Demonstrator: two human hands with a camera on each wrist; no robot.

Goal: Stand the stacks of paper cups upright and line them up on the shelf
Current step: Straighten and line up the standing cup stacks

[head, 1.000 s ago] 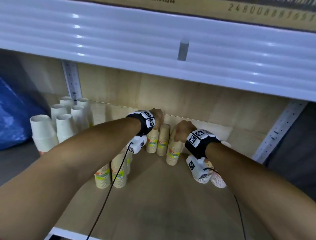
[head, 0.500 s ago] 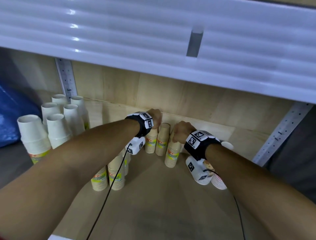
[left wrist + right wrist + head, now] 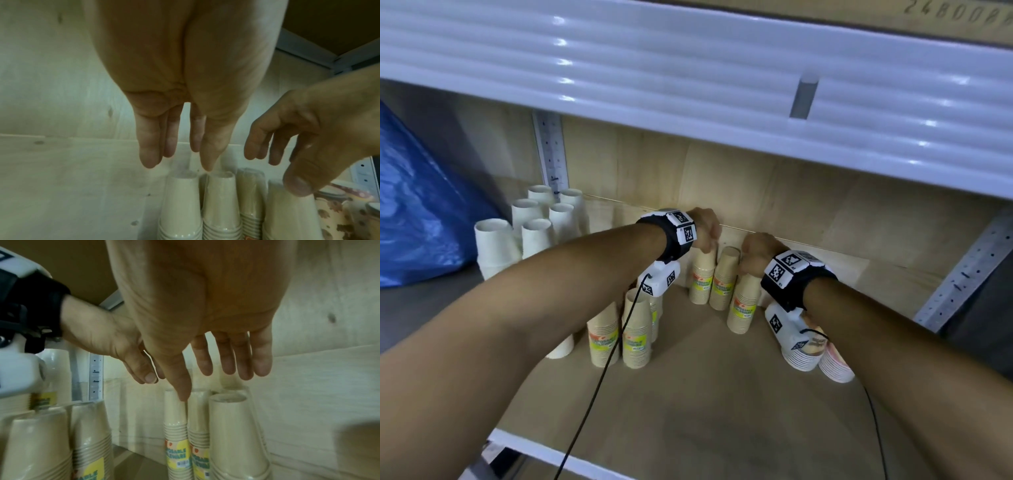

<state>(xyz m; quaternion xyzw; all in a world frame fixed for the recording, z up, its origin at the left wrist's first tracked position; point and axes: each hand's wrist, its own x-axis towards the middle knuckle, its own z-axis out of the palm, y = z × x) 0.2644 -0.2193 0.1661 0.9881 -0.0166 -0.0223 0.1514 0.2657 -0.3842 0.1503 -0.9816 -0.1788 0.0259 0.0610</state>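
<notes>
Three upright beige paper cup stacks stand at the back of the wooden shelf (image 3: pixel 705 394): left stack (image 3: pixel 702 277), middle stack (image 3: pixel 726 277), right stack (image 3: pixel 744 301). My left hand (image 3: pixel 705 233) hovers over the left stack with its fingers (image 3: pixel 207 155) straight and pointing down just above the stack tops (image 3: pixel 220 176). My right hand (image 3: pixel 755 253) is above the right stack, fingers (image 3: pixel 261 363) straight, holding nothing. Its thumb tip reaches the top of a stack (image 3: pixel 174 404). Two more beige stacks (image 3: pixel 602 332) (image 3: pixel 637 329) stand further forward on the left.
Several white cup stacks (image 3: pixel 534 233) stand at the left end of the shelf. Patterned cup stacks (image 3: pixel 835 359) lean at the right under my right wrist. A white ribbed shelf edge (image 3: pixel 688 85) hangs low overhead. A blue bag (image 3: pixel 424 212) is at far left.
Both hands stay over the back stacks, almost where they were. The head view has shifted a little; the stacks have not visibly moved.
</notes>
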